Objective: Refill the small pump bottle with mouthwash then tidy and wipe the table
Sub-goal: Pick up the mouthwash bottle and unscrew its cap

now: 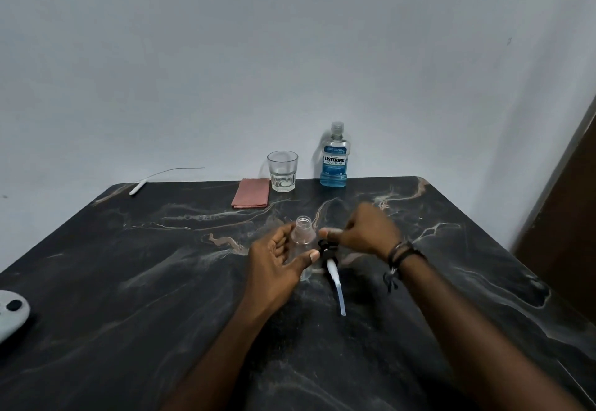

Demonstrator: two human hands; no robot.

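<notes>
The small clear plastic pump bottle (302, 246) stands uncapped near the middle of the dark marbled table (161, 281), the left hand (277, 262) loosely cupped round its body. Empty, it is likely light and easily tipped, so steady it low on the body. The right hand (361, 230) pinches the black pump head with its white dip tube (332, 268), apparently just beside the bottle. The blue mouthwash bottle (334, 159) waits, capped, at the far edge.
</notes>
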